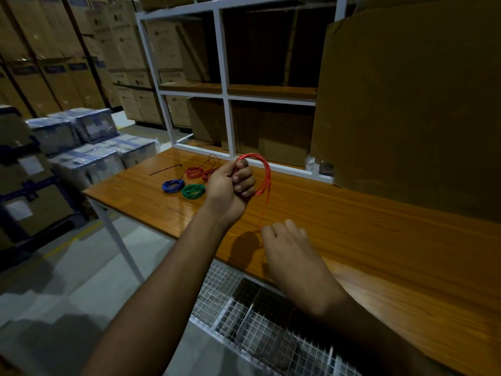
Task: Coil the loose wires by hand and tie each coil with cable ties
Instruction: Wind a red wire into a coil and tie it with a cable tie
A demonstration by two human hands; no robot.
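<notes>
Your left hand [230,185] grips a red wire coil [264,172] held up above the wooden surface [339,213].

The fingers of that hand are curled round one side of the loops, and a loose strand drops from the coil toward your right hand [290,245]. That hand hovers lower, over the near edge of the surface, seen from the back; its fingertips are hidden, so you cannot tell whether it pinches the strand. Farther back on the surface lie a blue coil [173,185], a green coil [193,191] just beside it, two dark red coils [195,172] behind them, and a black cable tie [165,169] to the left.
</notes>
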